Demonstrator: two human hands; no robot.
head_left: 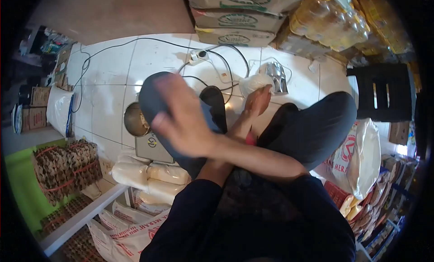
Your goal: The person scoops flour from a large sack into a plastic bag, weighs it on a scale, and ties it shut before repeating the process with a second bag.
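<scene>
My forearms are crossed. My left hand (258, 102) reaches to the right of my right arm, its fingers closed at the edge of a filled clear plastic bag (254, 84) with whitish contents. Just beyond the bag a shiny silver object (276, 77) rests on the tiles. My right hand (183, 115) is stretched out to the left over my knee, blurred, its thumb and fingers apart and nothing in it. Left of that knee a round metal bowl (134, 119) with something pale inside stands on a grey scale (153, 149).
A power strip (198, 57) and black cables lie on the white tiled floor (108, 99). Cartons (239, 20) and bottles of yellow oil (316, 17) are stacked ahead. Packed white bags (151, 175) are at left, a black stool (382, 92) and a large sack (361, 158) at right.
</scene>
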